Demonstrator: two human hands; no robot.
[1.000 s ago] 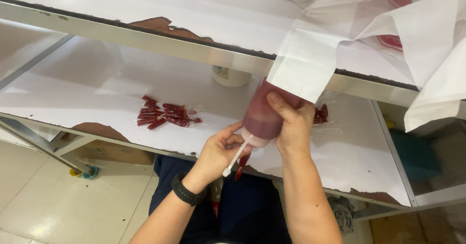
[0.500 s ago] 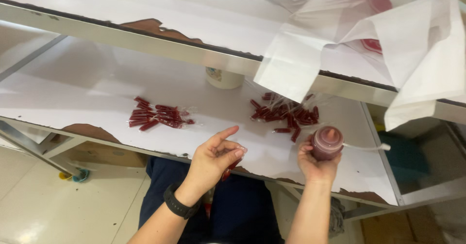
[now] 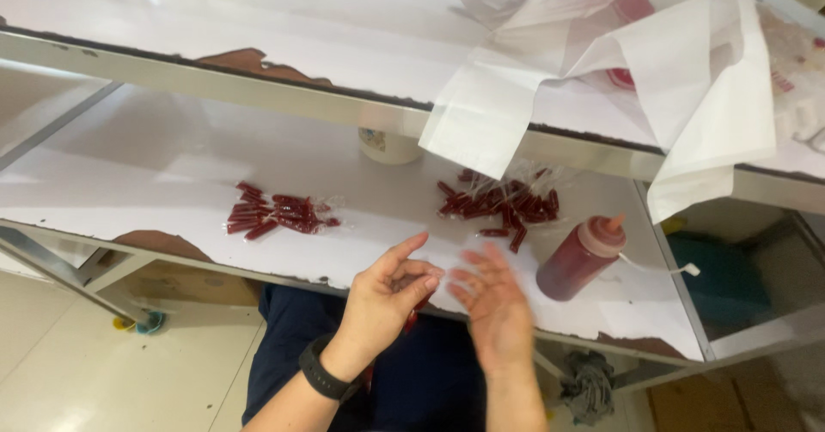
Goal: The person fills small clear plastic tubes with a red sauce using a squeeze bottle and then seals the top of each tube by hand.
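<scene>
White and chipped along its front edge, the bench fills the middle of the view, with a second white shelf running above it. Both hands hover over the near edge at about 6 o'clock. The left hand has its fingers loosely curled and the forefinger stretched toward 1 o'clock, holding nothing; a black wristband sits on that wrist. The right hand is blurred, fingers spread apart, also holding nothing.

Nearest the right hand, at about 3 o'clock from it, a squeeze bottle stands tilted on the bench, clear plastic filled with dark red, capped by a pale orange nozzle pointing to 1 o'clock. A thin white strip lies just beside it.

At 12 o'clock from the hands lies a heap of small dark red tubes in clear wrapping; a smaller heap lies at 10 o'clock. A round white tub stands under the shelf edge. White paper sheets drape over the shelf at 2 o'clock.
</scene>
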